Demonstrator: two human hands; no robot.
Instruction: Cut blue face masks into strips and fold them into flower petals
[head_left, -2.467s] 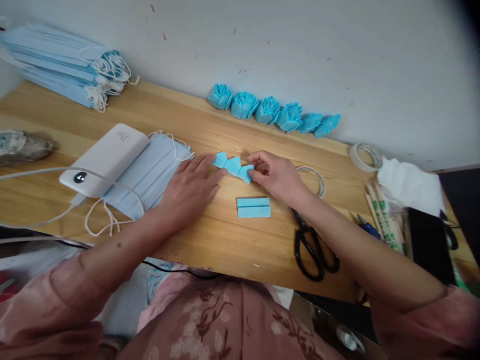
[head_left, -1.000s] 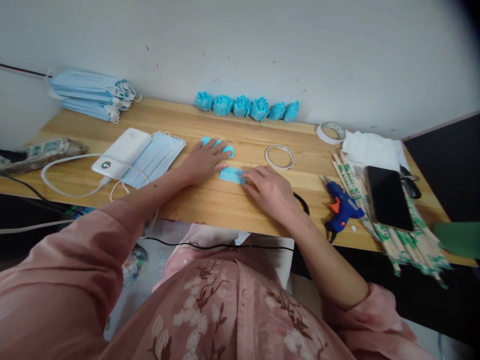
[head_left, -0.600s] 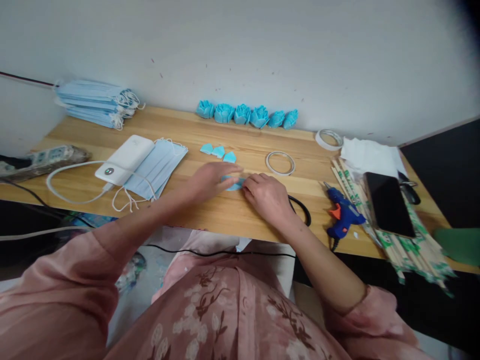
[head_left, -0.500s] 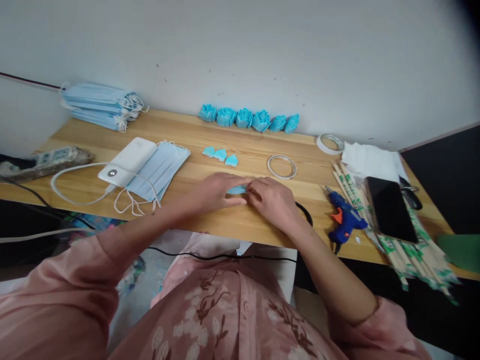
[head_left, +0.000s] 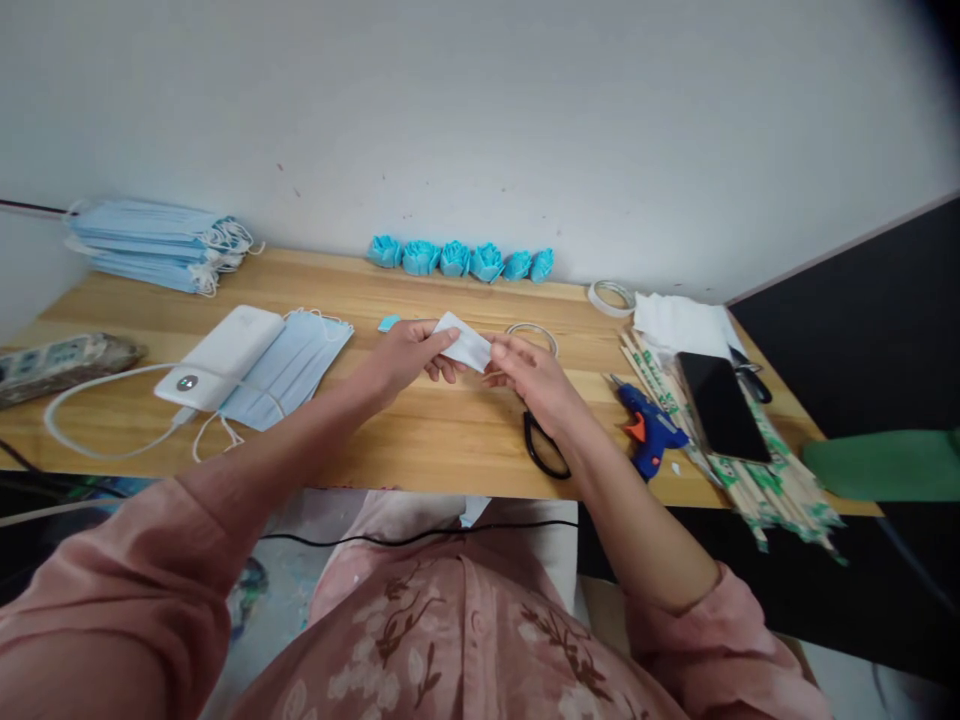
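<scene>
Between my hands, above the table, is a small pale white-blue piece of mask-like fabric (head_left: 466,345), held tilted. My left hand (head_left: 411,358) pinches its left end with the thumb on top. The right end is gripped by the thumb and fingers of my right hand (head_left: 531,376). Just beyond my left hand lies a small cut blue piece (head_left: 388,323); others near it are hidden. A narrow tape ring (head_left: 534,330) is partly covered by my right hand. Under my right wrist a black loop (head_left: 546,455) shows, perhaps a scissors handle.
Several blue fabric flowers (head_left: 454,259) line the wall. Left are stacked masks (head_left: 146,243), a white power bank (head_left: 220,355) on loose masks (head_left: 292,365) and a power strip (head_left: 60,362). Right: tape roll (head_left: 610,298), blue glue gun (head_left: 651,425), phone (head_left: 721,405) on wrapped sticks (head_left: 780,505).
My hands have lifted the fabric piece off the tabletop and turned its pale side up. The view has shifted, and the black loop by my right wrist shows more.
</scene>
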